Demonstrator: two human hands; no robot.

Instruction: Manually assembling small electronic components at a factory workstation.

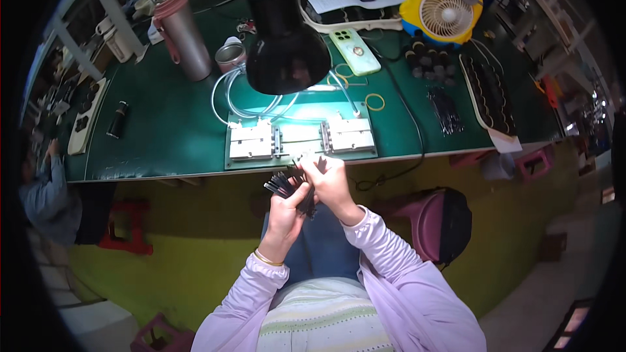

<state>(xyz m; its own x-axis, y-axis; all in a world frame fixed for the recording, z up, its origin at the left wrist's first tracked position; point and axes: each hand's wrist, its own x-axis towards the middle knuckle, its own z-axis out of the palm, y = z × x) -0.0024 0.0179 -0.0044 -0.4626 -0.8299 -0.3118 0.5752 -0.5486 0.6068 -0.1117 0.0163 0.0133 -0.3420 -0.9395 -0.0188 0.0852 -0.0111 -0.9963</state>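
Note:
My left hand (282,220) is closed round a bundle of thin black wire-like pieces (280,184), their ends fanning out to the left. Close against it on the right, my right hand (332,188) has its fingers pinched together; whatever sits between them is too small to make out. Both hands are just in front of the table's near edge. Right behind them stands a fixture with two silver metal blocks, a left block (251,143) and a right block (351,135), on a flat plate (301,115). Clear air tubes (225,94) run to it.
A black lamp head (287,45) hangs over the fixture. Behind it lie a phone (355,51) and a tumbler (182,36). On the right are a yellow fan (443,6), more thin black pieces (445,111) and a tray (486,94). Someone's sleeve (49,189) shows far left.

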